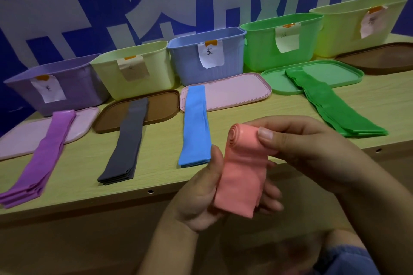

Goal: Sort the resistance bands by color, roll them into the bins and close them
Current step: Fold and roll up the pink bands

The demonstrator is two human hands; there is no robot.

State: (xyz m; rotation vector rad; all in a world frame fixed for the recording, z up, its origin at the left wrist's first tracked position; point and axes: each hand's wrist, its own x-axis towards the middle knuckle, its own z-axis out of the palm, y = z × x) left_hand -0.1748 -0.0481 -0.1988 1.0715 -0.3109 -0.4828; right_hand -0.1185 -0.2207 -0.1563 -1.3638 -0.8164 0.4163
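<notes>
Both hands hold a pink band [242,174] in front of the table edge. My right hand [312,147] pinches its rolled-up top end, and my left hand [201,198] supports the flat hanging part from below. Stacks of bands lie on the table: purple [42,158], dark grey [127,143], blue [195,125] and green [330,105]. Behind them stand open labelled bins: purple [73,87], pale yellow [156,69], blue [183,65], green [259,49] and a second pale yellow bin [335,35] at the far right.
Lids lie flat before the bins: a pink lid [20,136], a brown lid [161,107], another pink lid [237,91], a green lid [330,71] and a brown lid [380,56]. The wooden table [161,176] has its front edge near my hands. A blue wall stands behind.
</notes>
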